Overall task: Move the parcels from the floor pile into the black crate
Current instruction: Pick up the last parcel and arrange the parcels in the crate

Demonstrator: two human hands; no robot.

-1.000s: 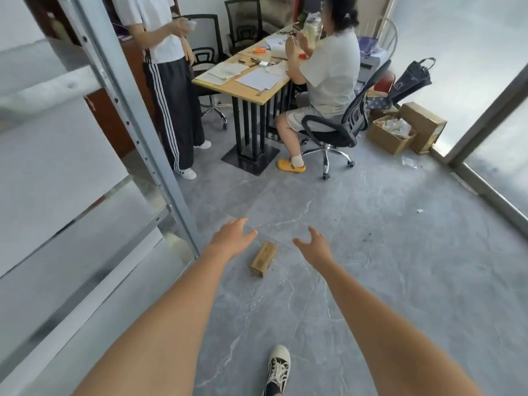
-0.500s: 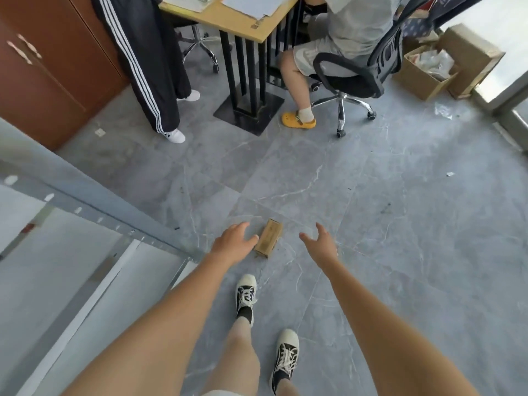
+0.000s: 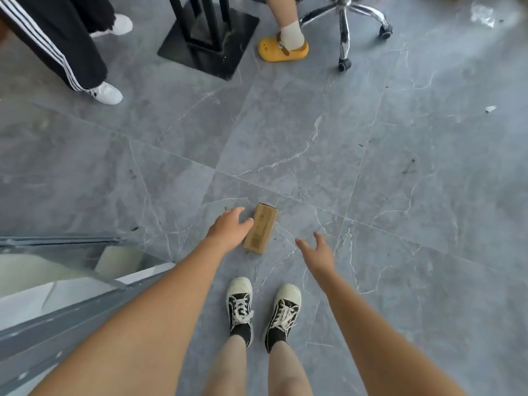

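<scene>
Grey marble floor (image 3: 285,138), brown parcel (image 3: 260,228) w/ illegible print, left hand (image 3: 228,231) beside.

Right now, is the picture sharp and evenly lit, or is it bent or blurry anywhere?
Head view: the wide lens bends the floor tile lines and stretches both forearms; the small cardboard parcel is fairly sharp, though its print is unreadable; light is soft and even, with faint shadows under the left hand and right hand; the metal shelf at lower left looks smeared.

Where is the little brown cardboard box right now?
In the head view the small brown cardboard box lies on the grey marble floor tiles, just ahead of the black-and-white sneakers, beside the left hand and left of the right hand.
</scene>
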